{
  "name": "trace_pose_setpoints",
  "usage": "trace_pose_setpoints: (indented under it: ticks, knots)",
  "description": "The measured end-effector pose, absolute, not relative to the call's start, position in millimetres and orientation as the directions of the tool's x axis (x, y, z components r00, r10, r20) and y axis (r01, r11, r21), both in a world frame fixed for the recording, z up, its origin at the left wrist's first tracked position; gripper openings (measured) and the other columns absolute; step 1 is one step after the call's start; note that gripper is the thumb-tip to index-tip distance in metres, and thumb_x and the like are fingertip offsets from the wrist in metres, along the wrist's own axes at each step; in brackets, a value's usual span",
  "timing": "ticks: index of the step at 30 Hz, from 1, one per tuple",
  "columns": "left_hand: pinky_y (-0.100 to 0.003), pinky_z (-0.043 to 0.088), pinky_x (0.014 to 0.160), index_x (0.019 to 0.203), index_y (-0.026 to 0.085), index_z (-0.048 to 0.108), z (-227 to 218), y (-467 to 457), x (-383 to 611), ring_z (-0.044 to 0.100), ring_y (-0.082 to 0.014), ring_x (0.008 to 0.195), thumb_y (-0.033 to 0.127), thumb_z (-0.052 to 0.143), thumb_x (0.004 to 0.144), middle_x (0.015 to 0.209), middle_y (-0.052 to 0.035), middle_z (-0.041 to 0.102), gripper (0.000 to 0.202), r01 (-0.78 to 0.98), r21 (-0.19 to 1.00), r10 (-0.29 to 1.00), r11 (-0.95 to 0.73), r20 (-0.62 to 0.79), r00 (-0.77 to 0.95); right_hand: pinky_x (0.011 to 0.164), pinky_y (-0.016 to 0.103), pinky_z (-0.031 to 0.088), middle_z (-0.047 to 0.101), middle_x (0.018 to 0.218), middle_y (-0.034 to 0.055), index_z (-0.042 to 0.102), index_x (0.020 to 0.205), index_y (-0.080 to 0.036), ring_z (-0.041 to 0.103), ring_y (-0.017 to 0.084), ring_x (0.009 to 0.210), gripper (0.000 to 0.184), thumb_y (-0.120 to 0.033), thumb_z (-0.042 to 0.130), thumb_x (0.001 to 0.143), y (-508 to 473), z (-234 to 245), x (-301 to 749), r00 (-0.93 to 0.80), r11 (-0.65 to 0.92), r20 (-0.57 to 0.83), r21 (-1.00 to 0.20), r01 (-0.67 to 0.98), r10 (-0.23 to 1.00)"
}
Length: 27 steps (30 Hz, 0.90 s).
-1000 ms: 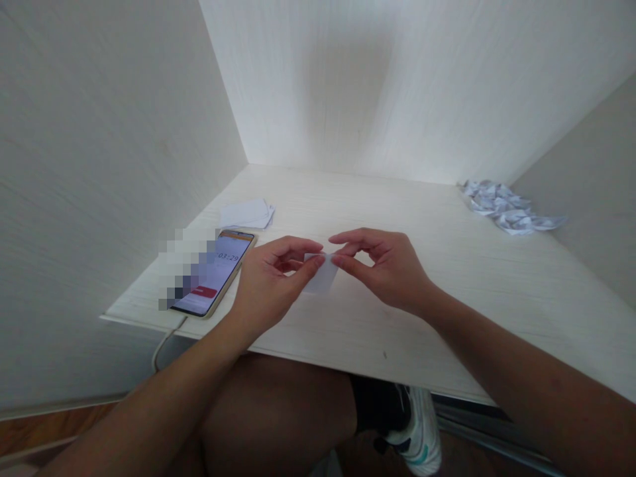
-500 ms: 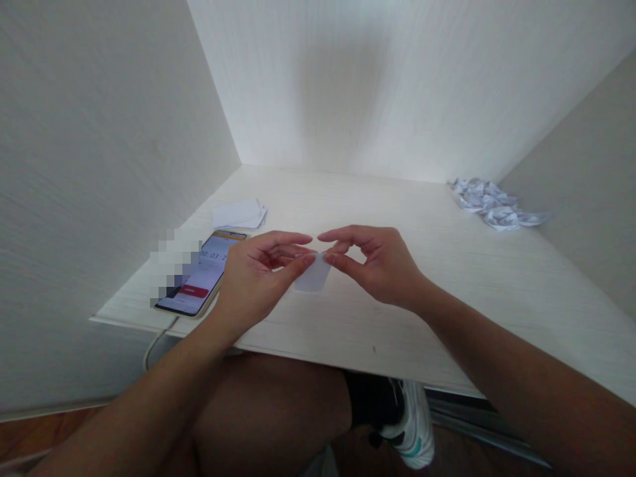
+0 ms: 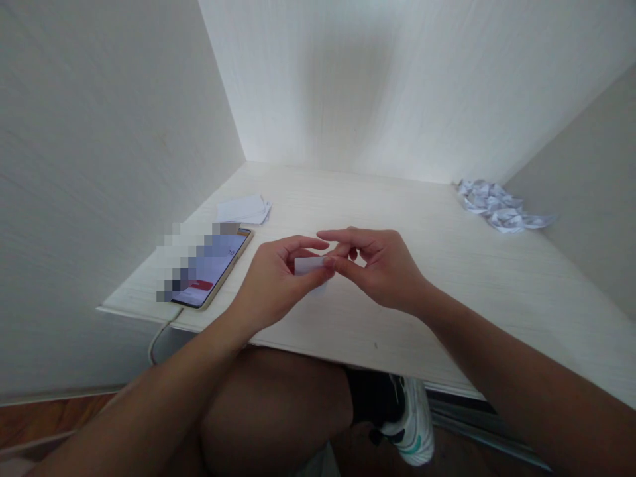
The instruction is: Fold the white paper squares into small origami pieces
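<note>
A small white paper slip (image 3: pixel 308 265) is held just above the pale wooden desk (image 3: pixel 447 278), near its front edge. My left hand (image 3: pixel 275 281) pinches the slip from the left between thumb and fingers. My right hand (image 3: pixel 380 265) pinches its right end with thumb and forefinger, the other fingers curled above. Most of the slip is hidden by my fingers, and it looks folded to a narrow strip.
A phone (image 3: pixel 211 268) with a lit screen lies at the desk's left front, a cable hanging from it. Behind it sits a small stack of white paper sheets (image 3: pixel 244 209). A pile of folded white paper pieces (image 3: pixel 499 207) fills the far right corner. Walls close in on three sides.
The paper slip hung down below my fingers before; now it is folded up into a narrow strip between both hands. My hands have drawn slightly closer together.
</note>
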<state>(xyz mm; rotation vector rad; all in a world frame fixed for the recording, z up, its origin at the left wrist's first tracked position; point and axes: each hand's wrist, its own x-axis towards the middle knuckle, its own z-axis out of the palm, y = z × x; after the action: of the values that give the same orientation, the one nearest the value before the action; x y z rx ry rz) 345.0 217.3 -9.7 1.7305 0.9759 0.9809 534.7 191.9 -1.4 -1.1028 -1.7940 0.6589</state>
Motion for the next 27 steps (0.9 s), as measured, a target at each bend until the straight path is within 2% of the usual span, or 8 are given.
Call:
trace_pose_setpoints:
  ticks: [5, 10, 17, 20, 23, 27]
  knots:
    - [-0.030, 0.057, 0.066, 0.101, 0.019, 0.080, -8, 216, 346, 0.077, -0.0228, 0.075, 0.032, 0.084, 0.077, 0.087, -0.0054, 0.083, 0.028, 0.237, 0.913, 0.893, -0.332, 0.223, 0.390, 0.075, 0.032, 0.054, 0.081, 0.087, 0.0023, 0.078, 0.122, -0.022, 0.070, 0.017, 0.079, 0.034, -0.019, 0.070, 0.089, 191, -4, 535, -0.235, 0.503, 0.444, -0.752, 0.426, 0.864]
    - [-0.027, 0.050, 0.054, 0.100, 0.021, 0.081, -8, 215, 350, 0.071, -0.0196, 0.062, 0.034, 0.086, 0.074, 0.077, -0.0029, 0.082, 0.030, 0.276, 0.899, 0.913, -0.340, 0.245, 0.328, 0.074, 0.031, 0.053, 0.081, 0.089, 0.0027, 0.078, 0.120, -0.021, 0.072, 0.017, 0.078, 0.033, -0.015, 0.070, 0.089, 190, -2, 535, -0.243, 0.505, 0.444, -0.723, 0.471, 0.863]
    - [-0.027, 0.051, 0.054, 0.103, 0.019, 0.081, -11, 213, 354, 0.072, -0.0192, 0.062, 0.031, 0.088, 0.071, 0.076, -0.0035, 0.082, 0.034, 0.201, 0.930, 0.930, -0.308, 0.251, 0.268, 0.068, 0.028, 0.054, 0.080, 0.082, 0.0009, 0.075, 0.117, -0.020, 0.072, 0.016, 0.072, 0.029, -0.018, 0.073, 0.088, 188, 2, 535, -0.215, 0.495, 0.458, -0.676, 0.545, 0.863]
    - [-0.029, 0.056, 0.061, 0.107, 0.019, 0.079, -13, 212, 358, 0.075, -0.0210, 0.068, 0.031, 0.088, 0.073, 0.083, -0.0050, 0.083, 0.038, 0.161, 0.945, 0.941, -0.286, 0.245, 0.232, 0.062, 0.028, 0.053, 0.081, 0.085, 0.0012, 0.075, 0.118, -0.024, 0.073, 0.018, 0.073, 0.029, -0.023, 0.074, 0.089, 189, 4, 538, -0.210, 0.508, 0.493, -0.613, 0.605, 0.844]
    - [-0.030, 0.058, 0.068, 0.112, 0.017, 0.077, -16, 210, 362, 0.076, -0.0209, 0.073, 0.031, 0.088, 0.074, 0.089, -0.0061, 0.084, 0.042, 0.134, 0.954, 0.951, -0.267, 0.238, 0.199, 0.068, 0.031, 0.056, 0.081, 0.087, 0.0014, 0.076, 0.117, -0.026, 0.072, 0.019, 0.073, 0.028, -0.025, 0.075, 0.089, 190, 5, 540, -0.208, 0.535, 0.538, -0.572, 0.621, 0.817]
    - [-0.030, 0.057, 0.068, 0.112, 0.018, 0.077, -20, 209, 366, 0.075, -0.0189, 0.072, 0.031, 0.089, 0.074, 0.085, -0.0038, 0.083, 0.041, 0.096, 0.963, 0.959, -0.252, 0.235, 0.156, 0.077, 0.035, 0.056, 0.080, 0.086, 0.0011, 0.077, 0.119, -0.028, 0.072, 0.019, 0.075, 0.028, -0.028, 0.074, 0.091, 193, 3, 541, -0.205, 0.536, 0.521, -0.635, 0.556, 0.829]
